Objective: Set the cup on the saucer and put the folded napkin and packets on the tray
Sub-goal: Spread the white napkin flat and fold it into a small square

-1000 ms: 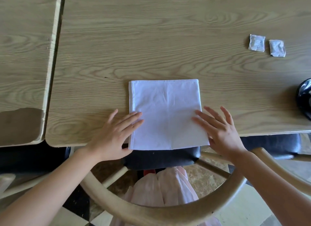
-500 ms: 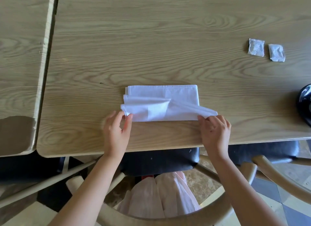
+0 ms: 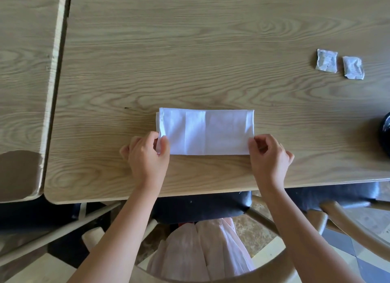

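Napkin: the white napkin point(image 3: 207, 132) lies flat on the desk point(image 3: 190, 50), folded into a long strip that runs side to side, near the front edge and about midway along it.
Left hand: the left hand point(image 3: 147, 156) is at the napkin's front left corner, thumb and fingers pinched on the cloth there, lifting that corner a little.
Right hand: the right hand point(image 3: 269, 156) is at the napkin's front right corner, fingers curled with the tips touching the edge; whether they actually grip the cloth I cannot tell.
Packets: two small grey-white packets point(image 3: 339, 64) lie side by side toward the right end of the desk, just apart from each other and well apart from the napkin.
Dark object: a black rounded thing point(image 3: 385, 133) is cut off by the right border; what it is cannot be told.
Second desk: another wooden desk point(image 3: 25, 71) stands just beside the left edge, a narrow gap between them.
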The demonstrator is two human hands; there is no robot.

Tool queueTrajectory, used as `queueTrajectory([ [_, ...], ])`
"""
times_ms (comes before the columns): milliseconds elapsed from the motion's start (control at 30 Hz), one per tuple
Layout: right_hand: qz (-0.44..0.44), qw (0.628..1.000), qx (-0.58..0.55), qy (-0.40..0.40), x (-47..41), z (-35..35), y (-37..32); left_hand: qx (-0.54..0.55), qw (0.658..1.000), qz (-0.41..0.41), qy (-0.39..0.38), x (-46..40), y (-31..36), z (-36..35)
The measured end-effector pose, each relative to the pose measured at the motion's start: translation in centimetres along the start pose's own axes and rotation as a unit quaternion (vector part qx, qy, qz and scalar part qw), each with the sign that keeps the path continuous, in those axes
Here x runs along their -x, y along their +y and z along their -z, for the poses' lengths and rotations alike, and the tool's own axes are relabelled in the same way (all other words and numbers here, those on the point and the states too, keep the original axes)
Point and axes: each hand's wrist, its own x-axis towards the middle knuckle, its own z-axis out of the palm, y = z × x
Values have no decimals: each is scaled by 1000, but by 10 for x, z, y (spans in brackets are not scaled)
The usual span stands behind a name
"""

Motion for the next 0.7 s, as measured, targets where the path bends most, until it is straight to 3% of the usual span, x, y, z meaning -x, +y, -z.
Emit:
queueTrajectory([
  [300,-16,1000,-8,10,-2,-3,-2,20,999,22,-15,2,-1,1],
  [433,-24,999,25,20,-4,-4,-8,-6,1000,-5,2,5,-1,2],
  [500,26,995,82,58,-2,-4,-12,-34,996,-82,-8,7,3,2],
  [567,132,981,133,59,-1,-6,-22,-59,980,-183,-51,7,13,-3],
  [633,240,955,171,-11,-1,-15,-34,-81,956,-260,-112,7,28,-14],
  [700,294,932,185,-105,-3,-29,-44,-121,932,-300,-167,6,38,-25],
])
